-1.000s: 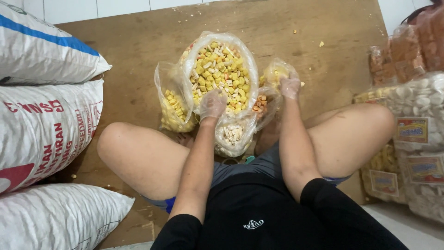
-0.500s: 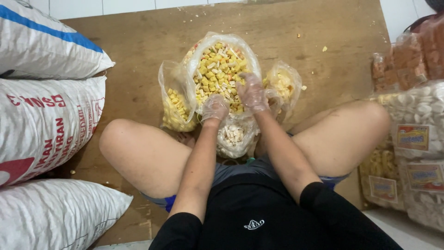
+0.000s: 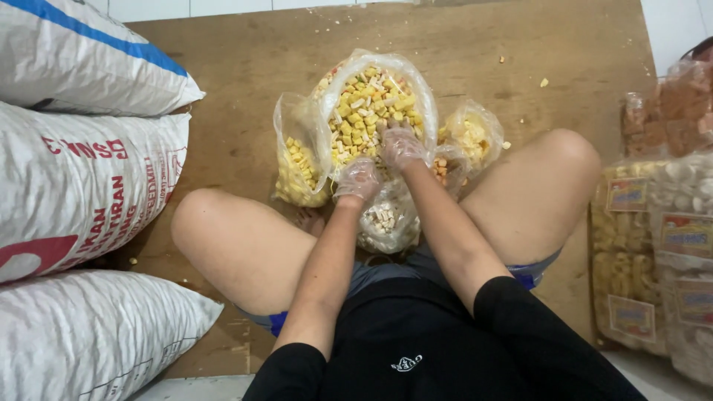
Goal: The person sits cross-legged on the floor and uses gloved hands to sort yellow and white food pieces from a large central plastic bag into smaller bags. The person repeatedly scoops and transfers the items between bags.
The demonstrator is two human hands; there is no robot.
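Far left of the left hand (image 3: 359, 178): three white woven sacks (image 3: 82, 186) stacked, top one with a blue stripe, middle one with red print. Far right of the right hand (image 3: 402, 146): clear snack packs (image 3: 653, 245) stacked at the floor edge, each with a small rectangular label in red and yellow; contents pale, yellow and brownish pieces.

All bags sit on a wooden board (image 3: 238, 67) between the person's knees. Big clear bag (image 3: 371, 100) just ahead of both hands, open, full of mixed yellow and white snack cubes. Smaller bag (image 3: 297, 160) left of the left hand: yellow pieces. Bag (image 3: 475, 134) right of the right hand: pale yellow pieces. Bag (image 3: 386, 219) under the wrists: white sticks.

Both hands wear thin clear gloves. Right hand is fingers-down into the big bag's near edge, fingers loosely curled in the snacks. Left hand rests at the bag's near rim, fingers curled; whether it pinches the plastic, can't tell. Forearms extended, converging.
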